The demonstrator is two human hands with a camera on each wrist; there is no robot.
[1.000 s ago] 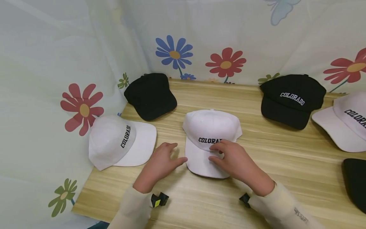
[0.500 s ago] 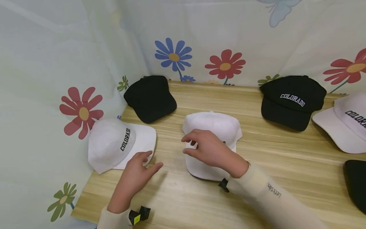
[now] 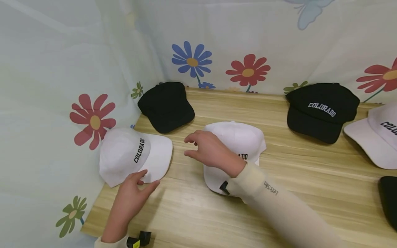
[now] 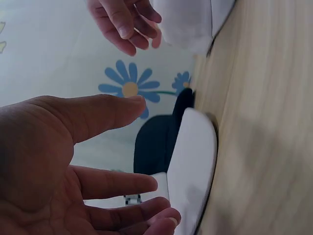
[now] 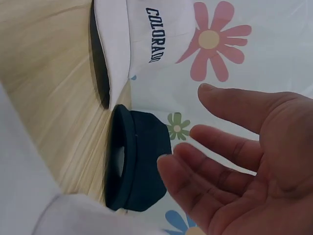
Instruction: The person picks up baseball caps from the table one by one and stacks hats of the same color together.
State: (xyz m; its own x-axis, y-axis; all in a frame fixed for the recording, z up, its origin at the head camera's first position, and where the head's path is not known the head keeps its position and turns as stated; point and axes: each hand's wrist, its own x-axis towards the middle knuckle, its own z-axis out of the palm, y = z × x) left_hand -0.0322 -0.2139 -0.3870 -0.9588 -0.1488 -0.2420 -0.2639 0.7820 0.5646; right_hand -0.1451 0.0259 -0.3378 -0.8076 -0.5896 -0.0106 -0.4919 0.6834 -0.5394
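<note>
At the table's left edge lies a white cap point(image 3: 122, 155) with black COLORADO lettering, its brim pointing right. My left hand point(image 3: 131, 194) is by that brim's near edge, thumb and fingers spread and holding nothing; whether it touches the brim I cannot tell. My right hand point(image 3: 209, 150) hovers above a second white cap point(image 3: 238, 132) in the middle, fingers loosely bent with nothing between them, and hides part of its lettering. In the right wrist view, the right hand's fingers point(image 5: 215, 171) are apart from the black cap point(image 5: 146, 161) behind them.
A plain-looking black cap point(image 3: 167, 106) lies at the back left. Along the right stand a black COLORADO cap point(image 3: 322, 112), another white cap point(image 3: 383, 132) and part of a dark brim point(image 3: 389, 203). A flowered cloth point(image 3: 217, 31) hangs behind and left of the wooden table point(image 3: 186, 213).
Both hands have moved left. The left hand has gone from beside the middle white cap to the left cap's brim; the right hand has passed leftward over the middle cap. The caps stay put.
</note>
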